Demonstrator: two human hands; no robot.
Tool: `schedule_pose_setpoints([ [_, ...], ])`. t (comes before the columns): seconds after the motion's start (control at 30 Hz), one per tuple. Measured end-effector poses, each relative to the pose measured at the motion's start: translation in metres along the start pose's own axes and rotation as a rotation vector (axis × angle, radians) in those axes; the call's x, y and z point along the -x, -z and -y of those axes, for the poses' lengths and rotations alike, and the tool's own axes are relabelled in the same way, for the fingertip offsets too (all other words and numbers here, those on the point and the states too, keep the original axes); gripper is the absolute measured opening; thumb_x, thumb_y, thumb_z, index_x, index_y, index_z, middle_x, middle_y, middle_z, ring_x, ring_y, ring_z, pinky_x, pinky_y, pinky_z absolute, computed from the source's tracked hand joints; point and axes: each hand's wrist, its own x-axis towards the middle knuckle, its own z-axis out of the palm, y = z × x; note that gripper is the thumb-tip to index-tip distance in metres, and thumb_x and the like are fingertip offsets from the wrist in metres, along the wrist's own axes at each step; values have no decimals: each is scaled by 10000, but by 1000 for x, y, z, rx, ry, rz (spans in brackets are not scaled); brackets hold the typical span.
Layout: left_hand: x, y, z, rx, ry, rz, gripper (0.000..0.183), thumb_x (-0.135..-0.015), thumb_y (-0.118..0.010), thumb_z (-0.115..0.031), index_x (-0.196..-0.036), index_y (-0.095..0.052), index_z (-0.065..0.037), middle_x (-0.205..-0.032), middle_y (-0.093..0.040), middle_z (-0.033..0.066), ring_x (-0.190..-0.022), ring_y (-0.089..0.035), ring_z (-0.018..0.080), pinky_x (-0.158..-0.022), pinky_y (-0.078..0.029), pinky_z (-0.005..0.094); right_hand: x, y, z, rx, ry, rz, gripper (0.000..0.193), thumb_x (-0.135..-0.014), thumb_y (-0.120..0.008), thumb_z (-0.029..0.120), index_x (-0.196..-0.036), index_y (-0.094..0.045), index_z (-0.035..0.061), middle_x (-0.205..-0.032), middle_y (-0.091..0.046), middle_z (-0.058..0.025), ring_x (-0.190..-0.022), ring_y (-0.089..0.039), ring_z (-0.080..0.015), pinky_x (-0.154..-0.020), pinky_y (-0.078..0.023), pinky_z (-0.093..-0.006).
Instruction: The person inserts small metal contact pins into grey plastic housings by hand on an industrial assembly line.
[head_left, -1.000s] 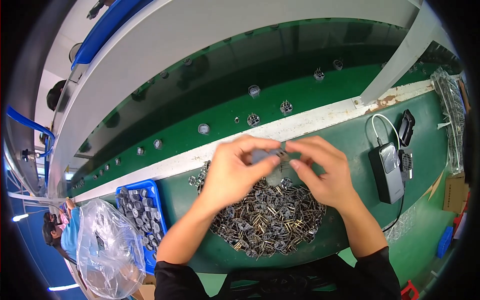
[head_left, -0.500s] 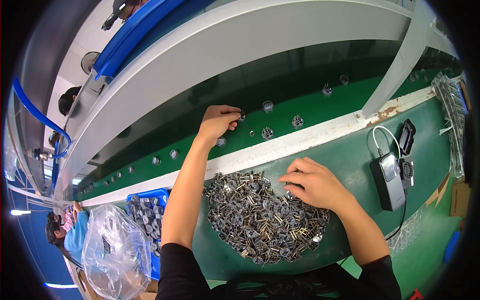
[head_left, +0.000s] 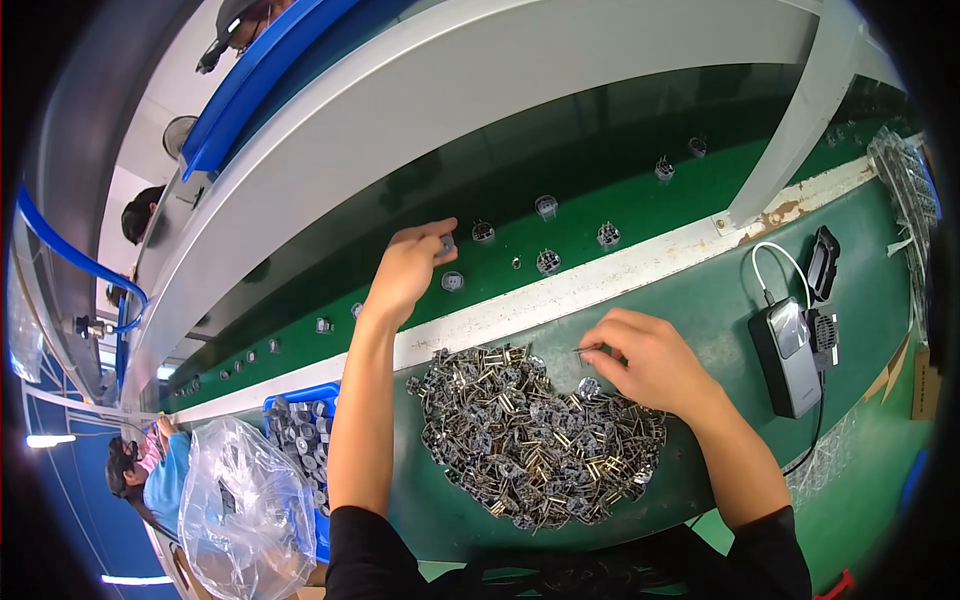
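Note:
My left hand point(head_left: 402, 268) reaches over the green belt point(head_left: 590, 190), its thumb and fingers closed on a small grey round plastic housing point(head_left: 446, 244). Just right of it, a housing with metal pins pointing up point(head_left: 483, 232) stands on the belt. Another grey housing point(head_left: 452, 281) lies below my fingers. My right hand point(head_left: 640, 358) hovers at the top right of a big heap of metal pin inserts point(head_left: 540, 440). It pinches a thin metal pin insert point(head_left: 588, 349), mostly hidden by the fingers. Under that hand, a round shiny insert point(head_left: 589, 387) sits on the heap's edge.
A white rail point(head_left: 560, 290) separates belt and green table. More housings point(head_left: 608, 235) stand spaced along the belt. On the left are a blue bin point(head_left: 325, 392) of grey housings and a clear plastic bag point(head_left: 245, 500). At right lies a cabled grey device point(head_left: 790, 360). Other people sit beyond.
My left hand has let go of the pinned housing on the belt, moved left and taken hold of a grey housing. My right hand has risen slightly off the heap, with a pin insert.

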Motion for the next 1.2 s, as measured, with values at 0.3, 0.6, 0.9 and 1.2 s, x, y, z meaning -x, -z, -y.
schedule_pose_setpoints([
  [0.3,74,-44,-40,159,-152,302,444,-751,-735,158,-1172,-664,39,-1126,-607,96,-1025,-656,178,-935,-569,311,-5,9,3,-870,-267,-139,273,-931,-594,-15,-1193,-655,30,-865,-624,-19,-687,-593,-77,-577,-466,-229],
  [0.6,102,-72,-39,-308,-280,288,382,-738,-855,-126,-1072,-711,-10,-894,-665,97,-714,-687,140,-649,-554,267,-3,14,19,-1109,-220,0,176,-907,-588,-56,-1052,-684,-31,-848,-650,-61,-679,-648,-125,-566,-520,-242],
  [0.9,103,-81,-33,-54,-198,405,387,-742,-845,-81,-1094,-704,-1,-956,-676,109,-758,-715,148,-682,-559,265,2,19,15,-1113,-300,49,191,-865,-658,-71,-1048,-696,-33,-918,-621,-89,-677,-647,-131,-554,-525,-225],
  [1.2,115,-89,-26,-44,-240,300,364,-754,-816,-30,-1084,-664,-15,-859,-714,93,-773,-718,147,-682,-580,270,-4,-3,19,-441,43,-381,135,-811,-757,-28,-932,-706,7,-906,-651,-45,-718,-621,-93,-548,-491,-230],
])
